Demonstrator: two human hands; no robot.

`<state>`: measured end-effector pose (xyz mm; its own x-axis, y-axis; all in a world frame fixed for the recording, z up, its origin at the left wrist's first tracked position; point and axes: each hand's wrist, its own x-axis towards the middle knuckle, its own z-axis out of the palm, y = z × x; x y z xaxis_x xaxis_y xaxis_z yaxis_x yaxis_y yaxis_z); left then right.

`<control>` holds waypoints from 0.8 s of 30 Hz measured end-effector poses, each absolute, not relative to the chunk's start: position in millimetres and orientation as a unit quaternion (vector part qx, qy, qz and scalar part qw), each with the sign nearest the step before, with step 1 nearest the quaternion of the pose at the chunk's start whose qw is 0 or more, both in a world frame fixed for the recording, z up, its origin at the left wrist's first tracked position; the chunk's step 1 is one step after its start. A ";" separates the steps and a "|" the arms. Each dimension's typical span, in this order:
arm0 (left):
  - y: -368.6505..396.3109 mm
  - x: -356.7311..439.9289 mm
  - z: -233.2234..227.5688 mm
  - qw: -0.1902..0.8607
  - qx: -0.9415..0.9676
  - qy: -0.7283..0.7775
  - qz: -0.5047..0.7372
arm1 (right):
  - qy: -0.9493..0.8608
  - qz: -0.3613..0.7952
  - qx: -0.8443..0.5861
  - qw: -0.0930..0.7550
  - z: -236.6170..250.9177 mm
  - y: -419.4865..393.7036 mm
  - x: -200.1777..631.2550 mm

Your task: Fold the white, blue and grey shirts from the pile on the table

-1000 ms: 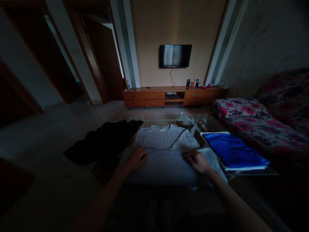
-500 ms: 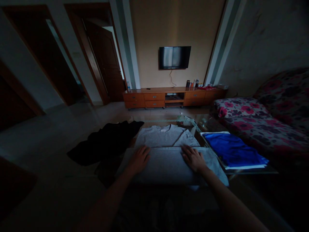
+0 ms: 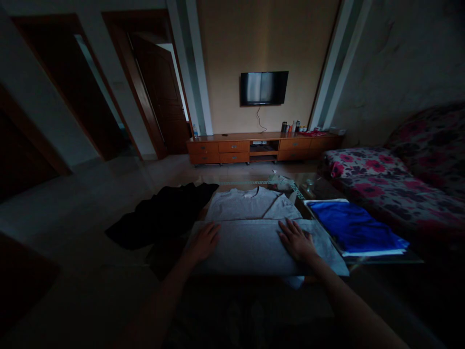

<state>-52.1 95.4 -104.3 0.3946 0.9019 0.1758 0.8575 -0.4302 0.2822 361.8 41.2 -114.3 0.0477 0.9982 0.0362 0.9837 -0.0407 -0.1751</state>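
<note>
A grey T-shirt (image 3: pixel 250 247) lies on a glass-topped table, its collar pointing away from me and its lower part folded up over the body. My left hand (image 3: pixel 206 241) rests flat on the left side of the folded part, fingers stretched out. On the right side of the fold lies my right hand (image 3: pixel 297 240), palm down with fingers spread. Neither hand grips the cloth. A dark garment (image 3: pixel 163 213) is heaped to the left of the shirt. To the right sits a stack with a blue garment (image 3: pixel 358 228) on top and white cloth beneath.
Beyond the table stands a low wooden cabinet (image 3: pixel 236 152) with bottles and small items on it. Above it a television (image 3: pixel 264 88) hangs on the wall. A floral sofa (image 3: pixel 366 165) is on the right. Some small objects lie at the table's far end.
My hands have slid apart along the folded part of the shirt, the left one outward to the left and the right one slightly right. The view has shifted a little.
</note>
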 end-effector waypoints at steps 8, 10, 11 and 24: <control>104.8 -84.7 -94.7 -0.014 0.679 0.724 0.122 | -0.485 0.013 -0.864 0.135 -104.8 36.7 418.2; 108.7 -88.3 -96.6 0.010 0.689 0.714 0.123 | -0.477 0.031 -0.867 0.140 -107.8 36.1 429.0; 111.0 -89.4 -97.5 0.025 0.692 0.710 0.127 | -0.479 0.036 -0.866 0.142 -109.3 36.4 433.3; 127.1 -99.7 -96.4 0.188 0.656 0.685 0.256 | -0.506 0.049 -0.841 0.187 -106.0 38.0 461.1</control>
<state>-99.7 127.1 -96.4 -0.0684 0.9946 0.0778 0.8021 0.0085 0.5971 461.1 38.0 -106.0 0.4833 0.8689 0.1068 0.8322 -0.4180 -0.3644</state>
